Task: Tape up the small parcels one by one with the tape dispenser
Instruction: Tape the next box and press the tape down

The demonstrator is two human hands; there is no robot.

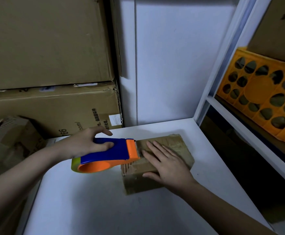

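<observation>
Fingers (152,148) of the right hand (168,164) are lying straight and slightly spread, pressing flat on the one small parcel (172,145) sitting on the white table (96,200). The left hand (85,143) is curling around the single blue-and-orange tape dispenser (107,154), its orange nose touching the parcel's left top edge. Bare tabletop is lying nearer the camera. Beyond, two large cardboard boxes (50,106) are standing stacked at left; one orange crate (263,92) is sitting on the shelf at right.
</observation>
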